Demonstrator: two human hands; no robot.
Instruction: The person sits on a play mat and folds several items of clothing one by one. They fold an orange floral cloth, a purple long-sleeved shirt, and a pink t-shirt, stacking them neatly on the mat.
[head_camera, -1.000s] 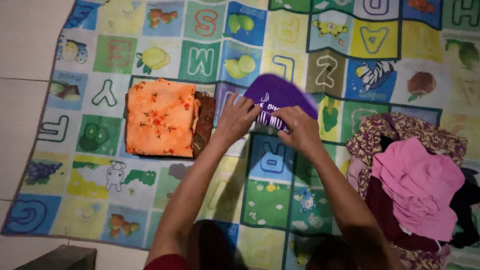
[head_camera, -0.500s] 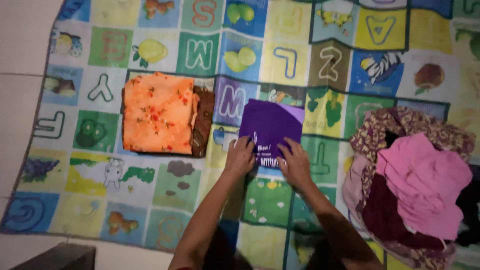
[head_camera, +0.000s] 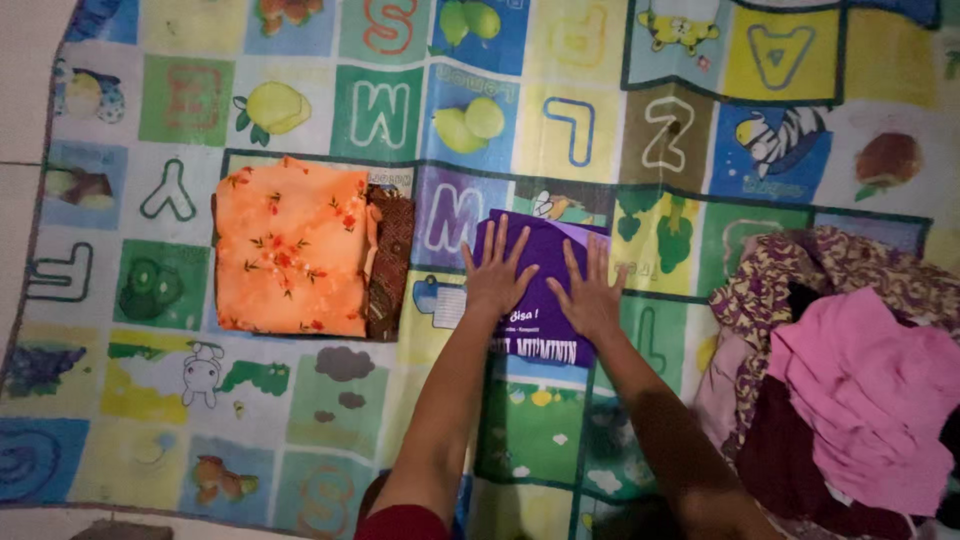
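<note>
A folded purple garment (head_camera: 545, 250) with white print lies flat on the colourful alphabet play mat (head_camera: 600, 120), near its middle. My left hand (head_camera: 497, 268) rests palm down on the garment's left half, fingers spread. My right hand (head_camera: 588, 290) presses flat on its right half, fingers spread too. Neither hand grips anything. Left of the purple piece sits a folded orange floral cloth (head_camera: 290, 248) on top of a brown patterned cloth (head_camera: 392, 262).
A heap of unfolded clothes lies at the right: a pink garment (head_camera: 865, 390), a yellow and maroon patterned fabric (head_camera: 800, 265) and a dark red piece (head_camera: 775, 440). Pale tiled floor (head_camera: 25, 120) borders the mat on the left.
The purple garment went from held up in both hands to lying folded on the mat. My hands let go of its near edge and now lie flat on top.
</note>
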